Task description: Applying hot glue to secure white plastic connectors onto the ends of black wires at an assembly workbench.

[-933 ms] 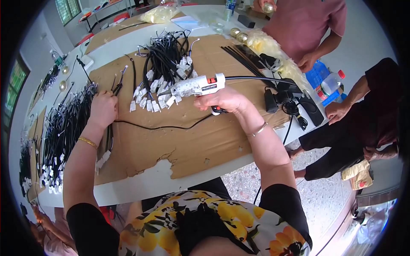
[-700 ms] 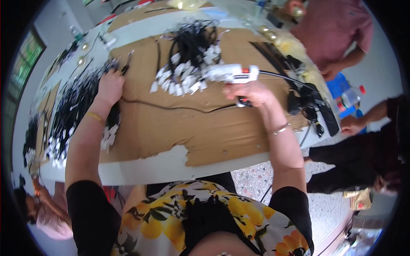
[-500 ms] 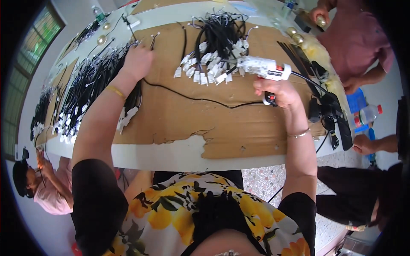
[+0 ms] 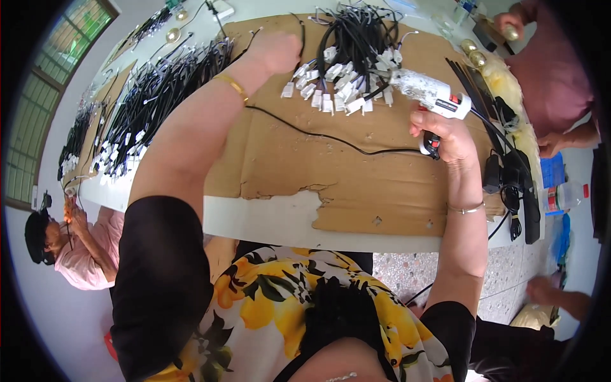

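we had our right grip (image 4: 449,135) clamped on a glue gun (image 4: 433,92), at four o'clock from the black cables (image 4: 358,44); our left grip (image 4: 278,52) was at nine o'clock, apart or together we couldn't tell

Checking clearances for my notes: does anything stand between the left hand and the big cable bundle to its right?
Yes: a single black cable lies between the left hand and the cable bundle, right by the hand; contact is unclear.

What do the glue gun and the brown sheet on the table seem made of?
The glue gun is probably plastic: its white rear casing looks smooth and moulded. The brown sheet looks like matte cardboard, judging by its ragged torn edge.
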Demonstrator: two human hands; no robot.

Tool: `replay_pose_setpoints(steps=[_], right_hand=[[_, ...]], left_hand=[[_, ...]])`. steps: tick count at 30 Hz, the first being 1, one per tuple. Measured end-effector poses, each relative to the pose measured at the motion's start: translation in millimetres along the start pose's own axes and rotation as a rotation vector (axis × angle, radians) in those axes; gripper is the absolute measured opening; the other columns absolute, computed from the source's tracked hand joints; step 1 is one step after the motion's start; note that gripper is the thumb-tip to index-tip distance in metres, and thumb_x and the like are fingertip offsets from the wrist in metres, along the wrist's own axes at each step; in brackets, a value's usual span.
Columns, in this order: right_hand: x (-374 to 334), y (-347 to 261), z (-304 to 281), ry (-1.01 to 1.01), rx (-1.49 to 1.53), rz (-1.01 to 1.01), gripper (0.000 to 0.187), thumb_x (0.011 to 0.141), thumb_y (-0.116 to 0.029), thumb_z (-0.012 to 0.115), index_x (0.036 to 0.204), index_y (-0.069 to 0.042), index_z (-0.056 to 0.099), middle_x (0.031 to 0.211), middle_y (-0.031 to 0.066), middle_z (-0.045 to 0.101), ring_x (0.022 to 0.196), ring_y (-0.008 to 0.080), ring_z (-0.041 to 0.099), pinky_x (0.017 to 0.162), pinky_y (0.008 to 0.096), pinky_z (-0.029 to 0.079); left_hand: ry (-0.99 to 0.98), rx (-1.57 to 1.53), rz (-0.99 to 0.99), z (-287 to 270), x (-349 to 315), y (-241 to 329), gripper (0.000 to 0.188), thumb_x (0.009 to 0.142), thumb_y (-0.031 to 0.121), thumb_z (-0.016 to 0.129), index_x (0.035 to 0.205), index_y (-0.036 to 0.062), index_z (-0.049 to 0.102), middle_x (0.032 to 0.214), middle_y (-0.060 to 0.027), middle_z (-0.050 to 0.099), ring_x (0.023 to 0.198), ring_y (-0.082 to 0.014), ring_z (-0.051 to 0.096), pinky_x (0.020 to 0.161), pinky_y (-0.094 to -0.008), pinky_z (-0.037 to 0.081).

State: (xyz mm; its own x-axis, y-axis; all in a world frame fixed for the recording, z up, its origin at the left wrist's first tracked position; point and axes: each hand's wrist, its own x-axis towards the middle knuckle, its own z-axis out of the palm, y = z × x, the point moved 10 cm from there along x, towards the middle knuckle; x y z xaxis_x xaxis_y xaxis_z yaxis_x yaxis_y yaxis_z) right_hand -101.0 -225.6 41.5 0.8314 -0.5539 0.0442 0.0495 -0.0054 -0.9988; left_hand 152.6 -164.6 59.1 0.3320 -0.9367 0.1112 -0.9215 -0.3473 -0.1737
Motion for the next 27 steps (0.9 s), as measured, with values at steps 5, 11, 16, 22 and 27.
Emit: replay_pose_setpoints(steps=[5,11,16,22,27], right_hand=[[-8,-11,18,-0.255,-0.029,-0.195,0.030,0.073,-0.014,0.061,0.093,0.007,0.058,0.090,0.0136,0.061,0.078,0.0209,0.058,0.072,0.0302,0.046],[-1,4,14,-0.117,0.061,0.054,0.017,0.071,-0.012,0.066,0.078,0.002,0.061,0.074,0.0074,0.060,0.067,0.0150,0.056,0.062,0.0253,0.044],[-3,-2,20,-0.140,0.061,0.039,0.017,0.070,-0.012,0.066,0.080,0.001,0.061,0.072,0.0066,0.059,0.065,0.0134,0.055,0.060,0.0253,0.044],[-3,0,19,-0.096,-0.012,0.099,0.019,0.069,-0.012,0.066,0.080,0.002,0.061,0.074,0.0063,0.060,0.066,0.0131,0.056,0.062,0.0244,0.045],[-1,8,6,-0.063,0.019,0.044,0.021,0.070,-0.011,0.066,0.086,0.001,0.058,0.070,0.0047,0.058,0.063,0.0117,0.054,0.056,0.0237,0.042]], left_hand=[[-0.154,-0.106,0.027,17,-23,-11,0.020,0.066,0.022,0.055,0.080,0.0122,0.064,0.081,-0.0117,0.063,0.079,-0.0284,0.060,0.072,-0.0360,0.047],[-0.063,-0.303,0.068,14,-49,9,0.020,0.064,0.016,0.059,0.081,0.0064,0.059,0.062,-0.0083,0.057,0.057,-0.0205,0.056,0.055,-0.0306,0.043],[-0.024,-0.362,0.076,13,-54,-2,0.027,0.069,0.012,0.056,0.096,0.0066,0.059,0.064,-0.0061,0.056,0.054,-0.0169,0.054,0.051,-0.0277,0.043],[0.092,-1.418,-0.506,9,-61,-75,0.026,0.080,0.019,0.051,0.099,0.0037,0.059,0.066,-0.0011,0.051,0.050,-0.0076,0.046,0.042,-0.0197,0.038],[0.192,-1.815,-0.476,40,-82,-31,0.023,0.081,0.018,0.054,0.092,-0.0022,0.055,0.082,-0.0114,0.058,0.071,-0.0193,0.058,0.062,-0.0296,0.051]])
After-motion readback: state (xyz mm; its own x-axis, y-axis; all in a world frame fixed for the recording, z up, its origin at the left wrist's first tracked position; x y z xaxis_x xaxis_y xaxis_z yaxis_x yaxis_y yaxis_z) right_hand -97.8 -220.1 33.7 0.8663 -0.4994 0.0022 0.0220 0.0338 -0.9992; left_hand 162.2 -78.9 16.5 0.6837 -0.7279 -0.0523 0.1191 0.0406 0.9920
